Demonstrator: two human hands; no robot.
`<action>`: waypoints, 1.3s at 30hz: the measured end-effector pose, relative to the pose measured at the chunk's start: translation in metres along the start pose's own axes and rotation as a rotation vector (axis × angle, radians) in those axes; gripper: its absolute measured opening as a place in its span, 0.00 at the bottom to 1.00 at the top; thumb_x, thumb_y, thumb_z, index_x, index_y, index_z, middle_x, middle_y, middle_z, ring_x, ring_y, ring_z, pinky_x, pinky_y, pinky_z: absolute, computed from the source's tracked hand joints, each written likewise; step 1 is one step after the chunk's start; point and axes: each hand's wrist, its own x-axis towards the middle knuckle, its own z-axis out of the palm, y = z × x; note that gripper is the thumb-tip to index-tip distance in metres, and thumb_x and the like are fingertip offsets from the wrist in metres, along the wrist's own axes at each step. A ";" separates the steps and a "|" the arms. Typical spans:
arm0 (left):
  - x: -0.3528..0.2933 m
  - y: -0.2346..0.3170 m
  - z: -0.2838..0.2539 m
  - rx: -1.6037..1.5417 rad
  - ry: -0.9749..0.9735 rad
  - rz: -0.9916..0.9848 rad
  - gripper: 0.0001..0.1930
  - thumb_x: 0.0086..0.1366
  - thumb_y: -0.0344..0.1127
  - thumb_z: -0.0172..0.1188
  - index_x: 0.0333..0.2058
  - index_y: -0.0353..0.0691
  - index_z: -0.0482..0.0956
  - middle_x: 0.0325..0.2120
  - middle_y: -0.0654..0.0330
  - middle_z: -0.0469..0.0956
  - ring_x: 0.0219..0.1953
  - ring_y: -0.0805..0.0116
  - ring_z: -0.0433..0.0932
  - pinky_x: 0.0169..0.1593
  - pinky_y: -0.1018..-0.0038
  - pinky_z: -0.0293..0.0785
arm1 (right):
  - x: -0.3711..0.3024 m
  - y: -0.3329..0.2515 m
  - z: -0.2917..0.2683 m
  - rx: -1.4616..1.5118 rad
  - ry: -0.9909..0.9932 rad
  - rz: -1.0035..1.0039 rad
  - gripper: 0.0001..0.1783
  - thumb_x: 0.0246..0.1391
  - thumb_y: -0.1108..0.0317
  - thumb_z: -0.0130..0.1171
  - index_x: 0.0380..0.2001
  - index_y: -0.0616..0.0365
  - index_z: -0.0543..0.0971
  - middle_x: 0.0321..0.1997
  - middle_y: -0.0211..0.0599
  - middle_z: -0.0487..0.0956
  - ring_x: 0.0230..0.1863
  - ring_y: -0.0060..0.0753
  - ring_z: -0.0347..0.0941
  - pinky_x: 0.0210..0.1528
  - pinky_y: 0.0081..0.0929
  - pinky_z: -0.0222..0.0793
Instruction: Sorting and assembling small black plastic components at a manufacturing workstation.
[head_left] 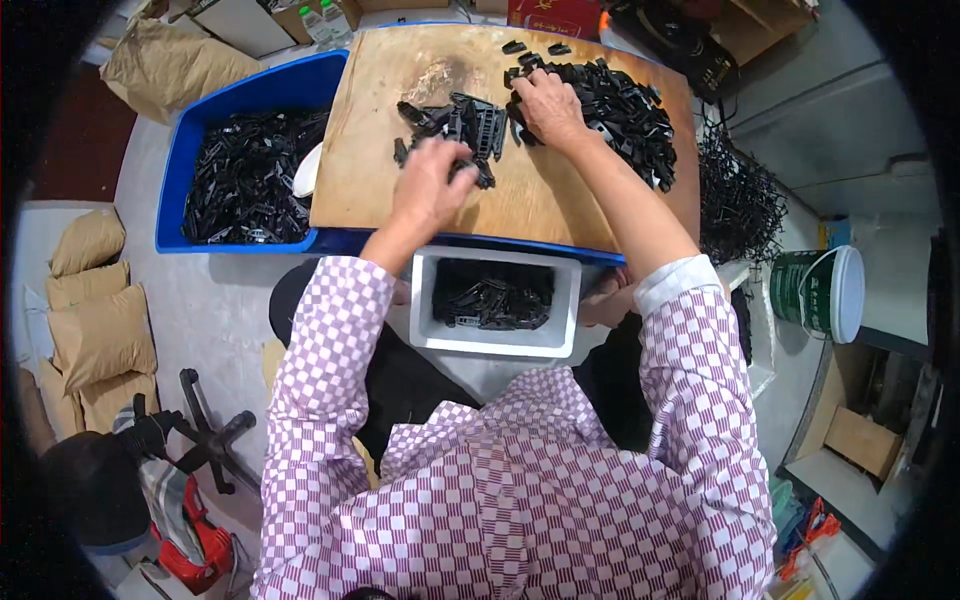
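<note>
A checked smock (490, 500) is filling the space behind the fingers. Below them, a white foam box (422, 300) is holding black plastic parts (490, 303), perhaps the finished share. The left hand (432, 185) is half curling, blurred; I cannot tell whether its fingers are gripping anything. Just beyond them, a small cluster (476, 125) is lying on the wooden board (360, 180); well to their left, a blue bin (168, 205) is holding more, done or not being unclear. Farther off, the right hand (550, 105) is resting bent fingers on a large heap's (635, 115) left edge, any grip being hidden; much is seemingly remaining there.
</note>
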 end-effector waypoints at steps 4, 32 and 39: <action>-0.019 0.014 0.003 0.081 -0.215 0.016 0.14 0.62 0.38 0.60 0.45 0.44 0.76 0.40 0.52 0.75 0.38 0.51 0.78 0.41 0.60 0.75 | -0.021 -0.011 0.002 0.097 0.038 -0.063 0.17 0.53 0.72 0.54 0.48 0.51 0.74 0.40 0.43 0.73 0.46 0.50 0.72 0.45 0.43 0.72; -0.007 0.044 0.053 0.093 -0.232 0.099 0.14 0.61 0.43 0.61 0.38 0.40 0.76 0.33 0.51 0.79 0.36 0.49 0.79 0.39 0.58 0.75 | -0.119 -0.013 -0.075 0.172 0.009 0.121 0.10 0.52 0.72 0.56 0.39 0.60 0.75 0.38 0.49 0.75 0.44 0.55 0.75 0.43 0.44 0.73; 0.001 0.047 0.064 0.221 -0.236 0.053 0.16 0.59 0.45 0.63 0.35 0.37 0.75 0.30 0.51 0.80 0.33 0.48 0.80 0.36 0.57 0.74 | -0.121 -0.005 -0.052 -0.020 -0.312 0.182 0.11 0.54 0.71 0.54 0.41 0.59 0.75 0.39 0.56 0.78 0.43 0.57 0.78 0.40 0.48 0.76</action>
